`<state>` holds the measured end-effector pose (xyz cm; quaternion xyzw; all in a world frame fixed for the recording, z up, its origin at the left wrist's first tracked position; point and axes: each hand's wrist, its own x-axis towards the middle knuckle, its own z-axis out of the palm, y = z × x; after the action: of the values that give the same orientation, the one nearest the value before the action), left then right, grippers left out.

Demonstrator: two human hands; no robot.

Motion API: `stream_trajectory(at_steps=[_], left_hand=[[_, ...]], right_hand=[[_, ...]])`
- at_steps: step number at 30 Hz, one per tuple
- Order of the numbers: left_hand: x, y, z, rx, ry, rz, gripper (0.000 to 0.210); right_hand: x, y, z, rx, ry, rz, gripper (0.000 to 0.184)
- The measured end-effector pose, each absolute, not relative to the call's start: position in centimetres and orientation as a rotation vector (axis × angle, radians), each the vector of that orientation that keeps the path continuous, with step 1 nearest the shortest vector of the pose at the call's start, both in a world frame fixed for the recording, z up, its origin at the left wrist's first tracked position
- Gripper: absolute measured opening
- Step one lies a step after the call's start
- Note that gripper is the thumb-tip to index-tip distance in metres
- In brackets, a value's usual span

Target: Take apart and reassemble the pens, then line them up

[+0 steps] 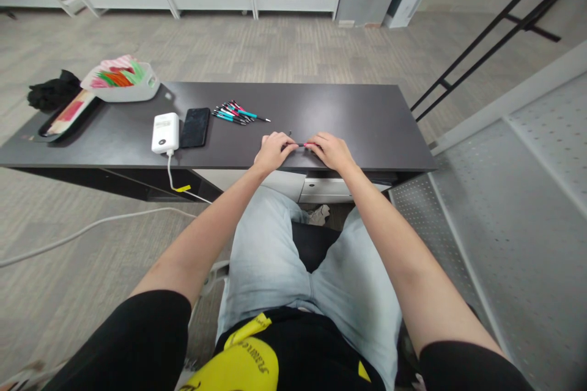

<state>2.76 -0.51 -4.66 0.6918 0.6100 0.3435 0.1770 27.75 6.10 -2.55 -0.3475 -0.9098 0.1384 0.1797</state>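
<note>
Held a thin dark pen (301,145) level above the near edge of the tabletop (348,116), just right of its middle. Gripped by the left hand (274,151) at one end, fingers curled shut around it; gripped by the right hand (331,151) at the other, pink-tipped end, fingers likewise closed. Lay just beyond the hands a tiny dark part (290,132), too small to tell. Lay farther left, toward the middle, a loose bunch of pens (236,113), teal, pink and black. Lay beside them a black phone (195,127), then a white power bank (166,132) with its cable hanging over the near edge. Stood near the far left corner a pale tray (147,90) filled with green, orange and pink strips. Lay at the left edge a dark flat tray (55,129) holding pale and pink sticks.
</note>
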Motion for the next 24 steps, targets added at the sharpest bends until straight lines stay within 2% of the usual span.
stream_trajectory(at_steps=[7,12,19,24], left_hand=[[2.65,-0.57,-4.61,1.944,1.719,1.022,0.026],[2.66,-0.52,-4.62,1.939,1.72,1.027,0.02],[2.8,-0.61,-4.43,1.945,1.737,1.004,0.014],[2.82,-0.57,-4.54,1.956,1.723,1.024,0.016]], right_hand=[[27.82,6.23,-2.78,-0.963,-2.542,0.395,0.026],[27.63,6.32,-2.77,-0.981,-2.582,0.402,0.038],[27.7,6.38,-2.73,-0.97,-2.578,0.359,0.031],[27.62,6.51,-2.78,-0.963,-2.62,0.309,0.046]])
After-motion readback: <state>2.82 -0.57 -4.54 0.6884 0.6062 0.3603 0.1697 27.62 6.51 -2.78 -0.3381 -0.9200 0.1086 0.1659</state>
